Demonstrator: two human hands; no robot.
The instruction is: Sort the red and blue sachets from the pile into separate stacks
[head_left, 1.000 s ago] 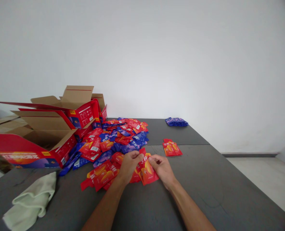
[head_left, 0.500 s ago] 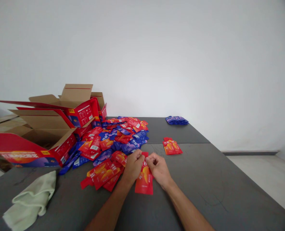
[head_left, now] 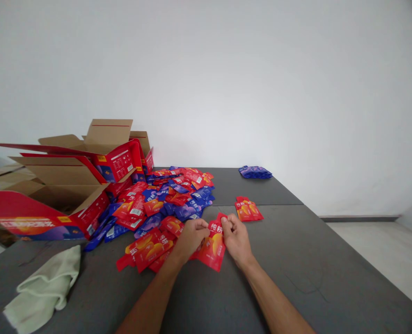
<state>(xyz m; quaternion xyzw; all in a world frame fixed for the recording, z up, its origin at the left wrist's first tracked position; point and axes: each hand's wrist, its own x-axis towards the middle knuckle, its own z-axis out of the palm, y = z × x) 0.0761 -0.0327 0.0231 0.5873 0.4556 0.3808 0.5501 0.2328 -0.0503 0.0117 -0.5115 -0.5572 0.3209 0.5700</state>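
Note:
A red sachet with orange print (head_left: 214, 245) lies tilted on the grey table (head_left: 296, 278), pinched from both sides. My left hand (head_left: 189, 236) grips its left edge with curled fingers. My right hand (head_left: 236, 239) pinches its upper right corner. Just left of my hands spreads a big loose heap of red and blue sachets (head_left: 164, 197). A small stack of red sachets (head_left: 247, 209) lies beyond my right hand, and a stack of blue sachets (head_left: 255, 172) rests at the table's far edge.
Open red and cardboard boxes (head_left: 60, 190) crowd the table's left side. A pale green cloth (head_left: 42, 290) lies crumpled at the near left. A white wall stands behind, and floor shows past the table's right edge.
The red sachet in my hands has turned from upright to leaning right. My right hand has shifted slightly right and farther away; my left hand has stayed beside the heap.

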